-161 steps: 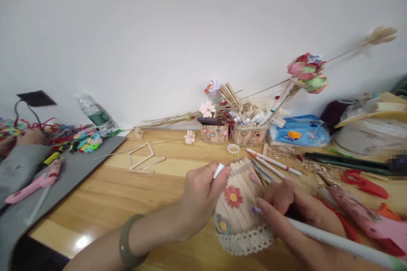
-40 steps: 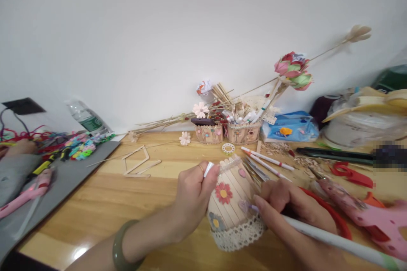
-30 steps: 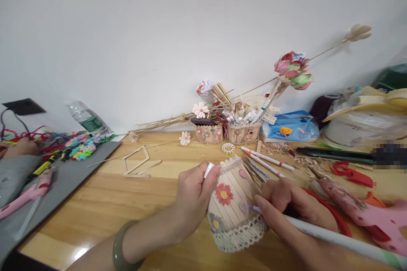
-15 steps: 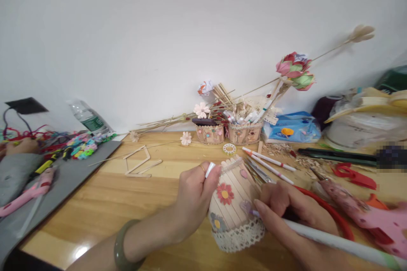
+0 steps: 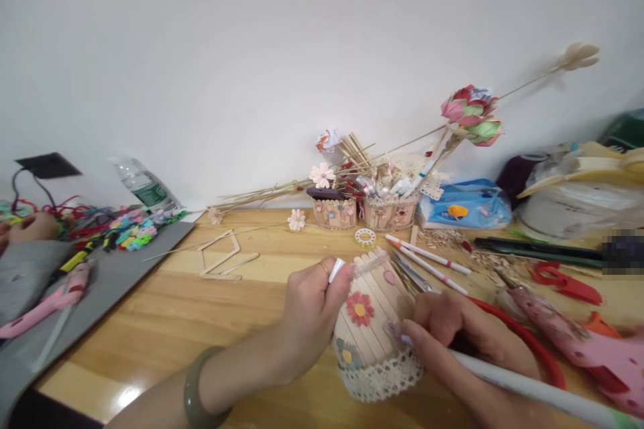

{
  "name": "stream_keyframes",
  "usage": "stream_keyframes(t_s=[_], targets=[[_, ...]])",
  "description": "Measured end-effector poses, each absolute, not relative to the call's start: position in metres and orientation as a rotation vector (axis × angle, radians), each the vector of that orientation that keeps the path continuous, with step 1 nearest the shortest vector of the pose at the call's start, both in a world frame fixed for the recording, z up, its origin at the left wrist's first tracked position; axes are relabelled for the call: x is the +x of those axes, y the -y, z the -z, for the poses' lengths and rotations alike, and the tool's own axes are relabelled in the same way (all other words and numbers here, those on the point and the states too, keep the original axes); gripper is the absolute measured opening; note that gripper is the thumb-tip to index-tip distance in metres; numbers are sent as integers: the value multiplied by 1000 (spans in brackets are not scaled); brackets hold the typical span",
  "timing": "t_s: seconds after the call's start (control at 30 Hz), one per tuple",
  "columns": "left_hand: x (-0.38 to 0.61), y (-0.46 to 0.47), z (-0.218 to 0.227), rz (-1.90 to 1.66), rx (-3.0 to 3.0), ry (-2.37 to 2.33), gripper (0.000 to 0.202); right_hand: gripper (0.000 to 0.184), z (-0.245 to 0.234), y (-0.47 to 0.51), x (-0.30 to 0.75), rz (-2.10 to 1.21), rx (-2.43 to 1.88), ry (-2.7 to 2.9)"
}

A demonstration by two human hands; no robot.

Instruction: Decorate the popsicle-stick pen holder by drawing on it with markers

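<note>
My left hand (image 5: 312, 305) is closed around the side of a small wooden-stick pot (image 5: 372, 340), which is tilted. A white pen cap (image 5: 337, 271) is also pinched at its thumb. The pot carries a red painted flower (image 5: 359, 309), a grey-blue flower (image 5: 347, 352) and a band of white lace (image 5: 380, 379) along its lower end. My right hand (image 5: 465, 342) grips a white marker (image 5: 528, 383), its purple tip against a small purple flower on the pot's right side. The fingers partly cover that flower.
Loose markers (image 5: 433, 268) and scissors (image 5: 417, 275) lie beyond the pot. A pink glue gun (image 5: 578, 348) and a red cable are at right. Two decorated stick baskets (image 5: 387, 213) stand by the wall. Another person's hand (image 5: 34, 228) is at far left.
The whole view has shifted slightly. Both hands keep their grips, and the marker tip stays at the purple flower with only a tiny movement.
</note>
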State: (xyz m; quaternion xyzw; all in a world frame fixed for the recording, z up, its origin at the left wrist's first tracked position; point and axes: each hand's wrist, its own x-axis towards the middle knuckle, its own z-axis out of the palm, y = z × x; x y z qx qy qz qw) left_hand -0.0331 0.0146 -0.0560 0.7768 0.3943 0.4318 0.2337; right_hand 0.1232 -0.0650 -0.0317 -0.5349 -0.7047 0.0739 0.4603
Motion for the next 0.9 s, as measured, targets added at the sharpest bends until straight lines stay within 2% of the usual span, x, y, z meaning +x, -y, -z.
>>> stream_keyframes(t_s=[0.17, 0.43, 0.57, 0.9], targets=[[-32, -15, 57, -1192, 2123, -1065, 34, 28, 28, 63, 123, -163, -1306, 1760], [-33, -14, 56, -1173, 2134, -1064, 35, 30, 35, 65, 122, -367, -1319, 1688], [-33, -13, 55, -1174, 2147, -1060, 35, 26, 33, 63, 123, -359, -1291, 1744], [-33, -13, 55, -1168, 2172, -1064, 35, 29, 37, 63, 125, -329, -1275, 1771]])
